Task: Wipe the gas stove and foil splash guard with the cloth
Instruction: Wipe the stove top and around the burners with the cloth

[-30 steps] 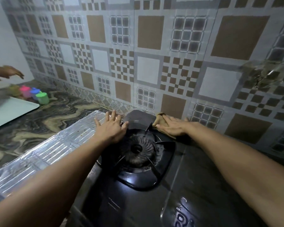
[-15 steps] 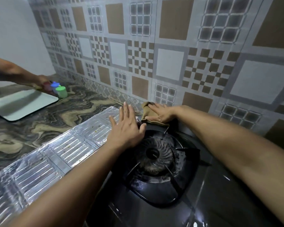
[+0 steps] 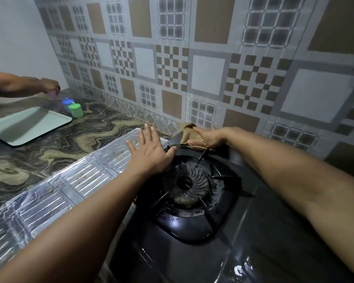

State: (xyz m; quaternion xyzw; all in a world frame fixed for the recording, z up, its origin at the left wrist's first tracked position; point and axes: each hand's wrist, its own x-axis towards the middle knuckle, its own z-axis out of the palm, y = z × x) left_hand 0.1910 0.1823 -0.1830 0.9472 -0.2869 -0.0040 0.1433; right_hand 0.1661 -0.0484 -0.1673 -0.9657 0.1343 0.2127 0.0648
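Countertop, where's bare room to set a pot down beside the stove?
The marble countertop lies bare between the white tray and the foil splash guard, and behind the foil along the tiled wall. It is crowded at the far left: green cup, blue cup, another person's hand.

left hand (image 3: 149,152): flat, palm down, fingers straight and together toward 12 o'clock, thumb splayed toward 3 o'clock; forearm runs back toward 7 o'clock. right hand (image 3: 204,137): palm down, fingers extended toward 9 o'clock, pressing flat; forearm bare, runs back toward 4 o'clock.
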